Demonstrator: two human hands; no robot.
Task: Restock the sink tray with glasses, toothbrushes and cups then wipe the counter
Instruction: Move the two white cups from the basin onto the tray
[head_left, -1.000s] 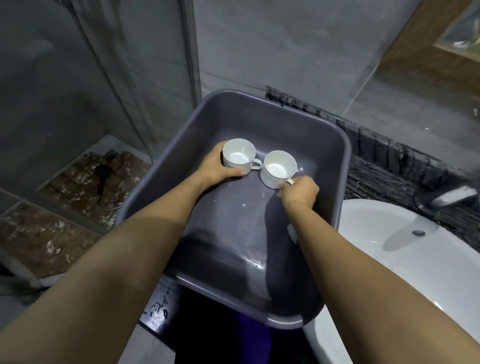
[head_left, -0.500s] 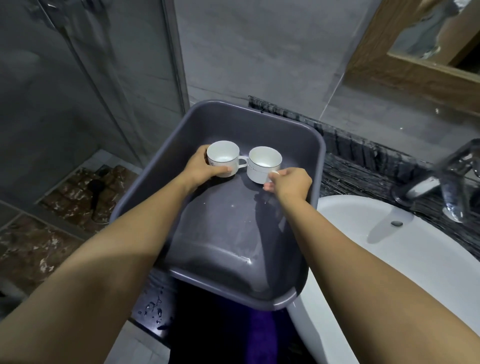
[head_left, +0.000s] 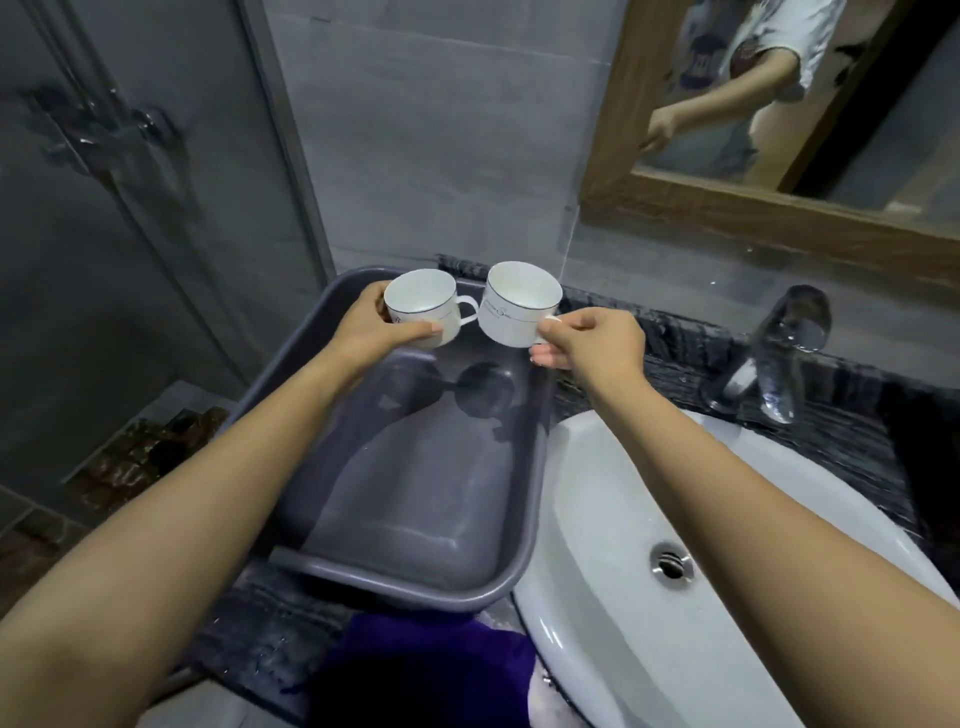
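Note:
Two white cups with thin dark rim lines are held in the air above the far end of a grey plastic tub (head_left: 291, 364). My left hand (head_left: 366, 325) grips the left cup (head_left: 423, 301) round its body, handle pointing right. My right hand (head_left: 597, 340) pinches the handle of the right cup (head_left: 519, 304). Both cups are upright and nearly touch. The tub sits on the dark counter, left of the basin, and holds nothing else that I can see.
A white basin (head_left: 623, 519) with a drain lies to the right, and a chrome tap (head_left: 774, 358) stands behind it. A purple cloth (head_left: 415, 670) lies at the counter's near edge. A wood-framed mirror (head_left: 727, 202) hangs at upper right. A glass shower screen stands on the left.
Both cups have been lifted off the tub floor and now hang above its far rim. The view has tilted up, showing the mirror and tap.

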